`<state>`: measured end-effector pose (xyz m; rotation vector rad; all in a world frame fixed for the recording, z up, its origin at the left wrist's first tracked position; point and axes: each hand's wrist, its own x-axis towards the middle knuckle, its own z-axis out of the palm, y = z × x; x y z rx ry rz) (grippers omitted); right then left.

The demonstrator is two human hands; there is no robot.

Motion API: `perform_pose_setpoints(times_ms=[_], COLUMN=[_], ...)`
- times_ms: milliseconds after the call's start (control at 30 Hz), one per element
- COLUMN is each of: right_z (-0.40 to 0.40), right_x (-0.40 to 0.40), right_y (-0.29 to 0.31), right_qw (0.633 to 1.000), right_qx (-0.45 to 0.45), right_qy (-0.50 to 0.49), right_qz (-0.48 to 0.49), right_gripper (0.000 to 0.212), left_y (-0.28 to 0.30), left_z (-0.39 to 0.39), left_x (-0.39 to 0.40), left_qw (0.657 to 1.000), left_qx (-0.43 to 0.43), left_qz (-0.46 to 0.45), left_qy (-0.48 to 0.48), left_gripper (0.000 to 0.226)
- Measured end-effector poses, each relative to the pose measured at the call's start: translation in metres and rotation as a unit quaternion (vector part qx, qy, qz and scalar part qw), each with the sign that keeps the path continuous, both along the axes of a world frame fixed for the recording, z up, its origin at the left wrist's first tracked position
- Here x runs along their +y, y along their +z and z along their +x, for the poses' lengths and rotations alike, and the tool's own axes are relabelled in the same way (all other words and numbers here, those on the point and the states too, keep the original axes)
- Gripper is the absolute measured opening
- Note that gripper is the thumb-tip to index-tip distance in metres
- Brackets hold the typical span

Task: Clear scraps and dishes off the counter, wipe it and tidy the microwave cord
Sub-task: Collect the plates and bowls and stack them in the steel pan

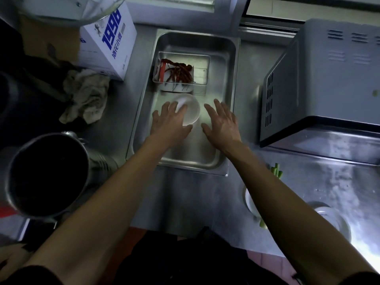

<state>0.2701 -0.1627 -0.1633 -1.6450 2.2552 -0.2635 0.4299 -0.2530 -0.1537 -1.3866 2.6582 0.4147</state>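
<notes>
Fingers of your left hand [171,122] rest straight on the white bowl [188,110] in the steel tray [230,83], right hand [222,122] spread empty: dish-clearing underway, grip the bowl next.

Dim, bluish kitchen view; light coming in from the lower right.

Glare is washing out the wet stainless steel counter [339,182] at the right edge, while the dark round metal pot [47,173] and the left side are sinking into shadow. Wide-angle bending is curving the edges. Soft blur is smearing the white bowl [190,109] and fine detail.
</notes>
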Motion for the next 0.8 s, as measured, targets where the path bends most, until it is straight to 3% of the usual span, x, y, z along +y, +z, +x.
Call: perform_pose_setpoints(times_ms=[300, 800], right_z=[0.029, 0.066], right_x=[0.064, 0.252], right_y=[0.02, 0.038], right_qw=[0.999, 0.972], right_qx=[0.027, 0.039], right_qy=[-0.021, -0.232], right_qz=[-0.017, 0.01], right_gripper=[0.063, 0.063], left_y=[0.025, 0.026], left_z=[0.024, 0.008], left_x=[0.058, 0.181], left_qw=[0.999, 0.97], left_qx=[0.011, 0.063], left_qz=[-0.029, -0.007], left_qy=[-0.041, -0.234], left_gripper=[0.065, 0.059])
